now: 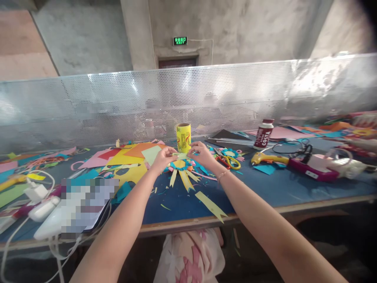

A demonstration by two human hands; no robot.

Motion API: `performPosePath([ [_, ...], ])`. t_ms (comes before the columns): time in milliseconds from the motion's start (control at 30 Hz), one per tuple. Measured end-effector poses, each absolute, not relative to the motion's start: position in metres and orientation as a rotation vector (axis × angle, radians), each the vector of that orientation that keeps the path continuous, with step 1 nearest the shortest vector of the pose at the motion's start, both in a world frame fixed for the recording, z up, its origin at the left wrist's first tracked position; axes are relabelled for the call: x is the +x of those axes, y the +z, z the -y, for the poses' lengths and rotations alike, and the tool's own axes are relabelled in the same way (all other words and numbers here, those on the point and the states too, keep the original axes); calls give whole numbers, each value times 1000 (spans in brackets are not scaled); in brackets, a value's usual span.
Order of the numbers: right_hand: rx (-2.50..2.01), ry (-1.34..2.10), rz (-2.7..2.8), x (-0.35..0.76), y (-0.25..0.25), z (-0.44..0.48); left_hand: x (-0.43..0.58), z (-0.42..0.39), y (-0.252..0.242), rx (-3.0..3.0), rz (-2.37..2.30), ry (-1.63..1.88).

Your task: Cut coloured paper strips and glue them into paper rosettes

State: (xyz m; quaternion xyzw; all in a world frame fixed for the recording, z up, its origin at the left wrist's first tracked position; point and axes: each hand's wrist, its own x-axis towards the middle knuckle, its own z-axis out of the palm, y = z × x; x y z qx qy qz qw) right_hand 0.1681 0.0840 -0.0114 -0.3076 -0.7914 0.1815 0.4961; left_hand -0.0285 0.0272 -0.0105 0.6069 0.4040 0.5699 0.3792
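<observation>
Both my arms reach out over a blue table. My left hand and my right hand each pinch one end of a small pale green paper strip, held just above a paper rosette with blue and orange petals and yellow ribbon tails. Fingers of both hands are closed on the strip. A yellow roll stands upright right behind the hands.
Coloured paper sheets and scraps lie at the left, a yellow ribbon strip near the front edge. Scissors, a glue gun, a bottle and a pink case sit at the right. Chargers and cables crowd the left. A perforated metal screen backs the table.
</observation>
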Motion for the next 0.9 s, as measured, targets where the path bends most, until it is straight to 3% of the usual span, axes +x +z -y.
performPosePath([
  [233, -833, 298, 2095, 165, -6, -67, -23, -25, -7, 1745, -1184, 1458],
  [467, -651, 168, 2250, 153, -6, -56, -17, -23, -10, 1992, -1348, 1427],
  [733, -843, 502, 1968, 145, -12, -63, -15, -20, -4, 1955, -1447, 1516],
  [833, -873, 754, 1781, 149, -14, -76, -29, -27, -6, 1770, -1726, 1553],
  [900, -831, 924, 1646, 155, -16, -85, -44, -34, -11, 1640, -2004, 1348],
])
